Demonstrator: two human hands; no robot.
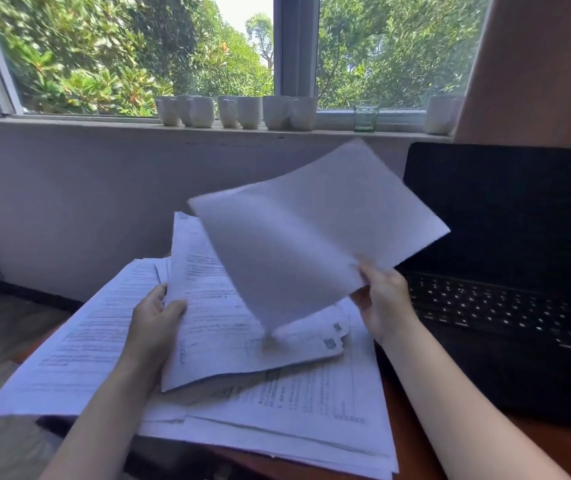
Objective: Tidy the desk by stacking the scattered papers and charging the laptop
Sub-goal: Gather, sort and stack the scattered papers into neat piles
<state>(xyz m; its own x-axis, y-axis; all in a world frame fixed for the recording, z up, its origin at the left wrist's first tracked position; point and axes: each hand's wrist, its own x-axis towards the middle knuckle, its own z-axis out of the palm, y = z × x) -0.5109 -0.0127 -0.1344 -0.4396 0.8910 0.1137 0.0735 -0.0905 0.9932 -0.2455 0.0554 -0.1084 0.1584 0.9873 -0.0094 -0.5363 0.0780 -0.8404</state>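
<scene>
My right hand (382, 299) pinches a blank white sheet (311, 230) by its near corner and holds it up in the air, blurred. A small bundle of printed pages (221, 327) is tilted up off the desk, gripped at its left edge by my left hand (157, 320). Under both lie more scattered printed papers (311, 403), some hanging over the desk's left edge (65, 348). An open black laptop (505, 306) stands at the right with a dark screen; no charging cable shows.
The brown desk (412, 445) shows between papers and laptop. Behind, a windowsill carries several white mugs (239, 112) and a small glass (365, 116). A grey wall is below the sill, and floor lies at the left.
</scene>
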